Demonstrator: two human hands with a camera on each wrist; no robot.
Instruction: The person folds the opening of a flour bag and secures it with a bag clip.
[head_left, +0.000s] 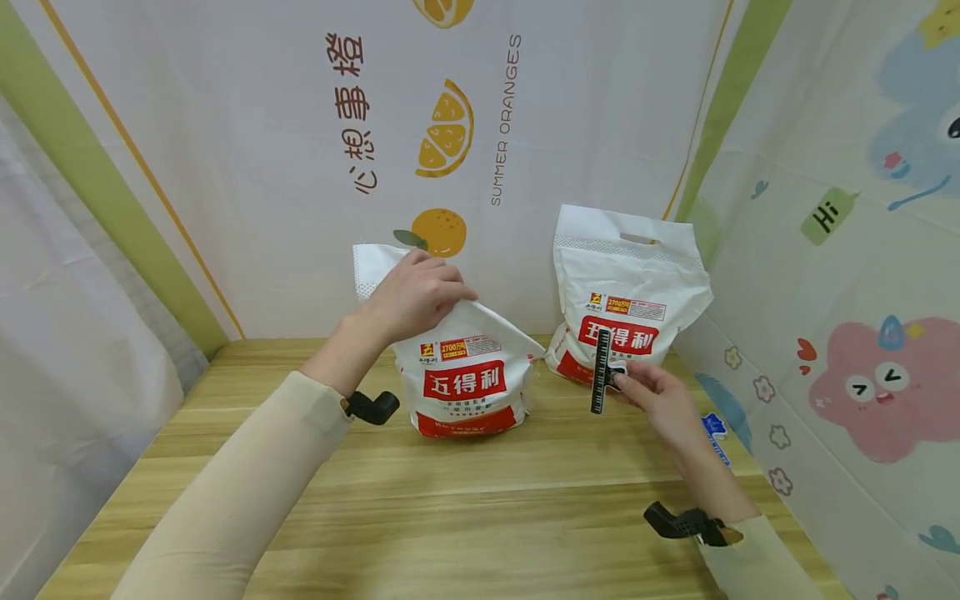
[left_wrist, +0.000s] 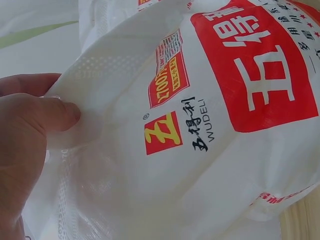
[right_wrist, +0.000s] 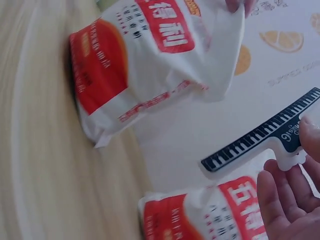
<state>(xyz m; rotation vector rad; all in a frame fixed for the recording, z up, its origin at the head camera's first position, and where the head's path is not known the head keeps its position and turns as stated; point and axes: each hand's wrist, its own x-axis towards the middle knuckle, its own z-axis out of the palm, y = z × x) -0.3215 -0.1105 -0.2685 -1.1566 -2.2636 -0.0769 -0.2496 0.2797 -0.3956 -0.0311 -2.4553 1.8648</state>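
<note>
Left hand (head_left: 420, 292) fingers pinching white-red printed bag (head_left: 467, 379); right hand (head_left: 660, 402) gripping black-white piano-key clip (head_left: 601, 375), matching bag (head_left: 630, 283) behind; wood-grain counter (head_left: 465, 517), orange-print curtain (head_left: 480, 179).

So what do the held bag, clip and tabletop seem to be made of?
Held bag: likely thin plastic or nonwoven fabric, slightly shiny, creasing softly. Clip: probably hard plastic, smooth; its straight bar looks stiff. Tabletop: wood or printed laminate, fairly matte; streaky grain fits both.

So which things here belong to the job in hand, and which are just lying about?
In the job:
nearer white bag, its top gripped by the left hand
keyboard-patterned clip, pinched by the right hand

Apparently lying about:
farther white bag, not held
blue item at right, unidentifiable
</note>
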